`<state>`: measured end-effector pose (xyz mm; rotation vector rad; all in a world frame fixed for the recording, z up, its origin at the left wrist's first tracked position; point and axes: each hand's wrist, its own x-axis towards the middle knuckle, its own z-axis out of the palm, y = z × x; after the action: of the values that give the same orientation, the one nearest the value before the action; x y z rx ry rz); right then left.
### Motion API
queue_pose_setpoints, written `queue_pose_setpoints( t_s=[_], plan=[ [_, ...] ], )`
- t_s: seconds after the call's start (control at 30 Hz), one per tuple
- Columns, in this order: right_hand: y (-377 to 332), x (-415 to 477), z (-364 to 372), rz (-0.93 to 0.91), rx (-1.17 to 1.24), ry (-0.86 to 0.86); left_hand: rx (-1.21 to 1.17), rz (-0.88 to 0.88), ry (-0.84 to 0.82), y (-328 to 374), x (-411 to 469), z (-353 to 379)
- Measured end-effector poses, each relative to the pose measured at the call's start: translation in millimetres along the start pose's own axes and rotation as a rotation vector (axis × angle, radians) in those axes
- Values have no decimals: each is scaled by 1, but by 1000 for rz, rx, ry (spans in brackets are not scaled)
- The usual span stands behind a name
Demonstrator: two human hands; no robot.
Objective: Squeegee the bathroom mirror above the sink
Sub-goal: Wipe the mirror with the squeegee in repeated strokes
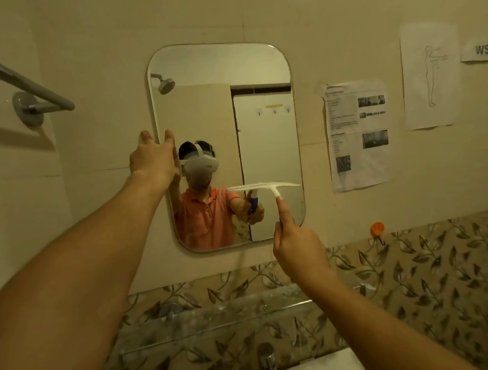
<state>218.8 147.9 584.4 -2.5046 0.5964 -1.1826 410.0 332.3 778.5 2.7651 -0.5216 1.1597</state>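
A rounded rectangular mirror (262, 78) hangs on the tiled wall. My left hand (152, 159) grips its left edge at mid height, fingers over the rim. A white squeegee (263, 187) lies with its blade level across the lower right part of the glass. My right hand (296, 241) holds its handle from below, index finger stretched up along the stem. The glass reflects a person in an orange shirt wearing a headset, a shower head and a door.
A grey towel bar (28, 86) juts out at the upper left. Paper sheets (358, 135) are taped right of the mirror. An orange hook (377, 229) sticks to the wall. Below are a glass shelf (217, 321), a tap (266, 360) and the sink's white edge (331, 365).
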Motion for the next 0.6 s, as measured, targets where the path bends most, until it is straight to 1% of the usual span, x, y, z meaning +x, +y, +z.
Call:
queue_pose_setpoints(
  t_s=[0.07,0.2,0.37,0.43,0.5,0.6],
  plan=[
    [9,-20,13,2,6,-38,6,3,3,-1,3,4],
    [22,-54,36,19,29,-59,-3,-7,1,-3,9,9],
    [32,-69,35,14,-10,-135,-17,-3,7,-3,6,8],
    [24,-57,21,-8,18,-122,-23,1,13,-2,4,6],
    [7,-33,1,-46,73,-70,-28,17,9,-1,2,2],
    [-39,24,-41,-107,138,28,-22,22,-7,-1,-2,-5]
  ],
)
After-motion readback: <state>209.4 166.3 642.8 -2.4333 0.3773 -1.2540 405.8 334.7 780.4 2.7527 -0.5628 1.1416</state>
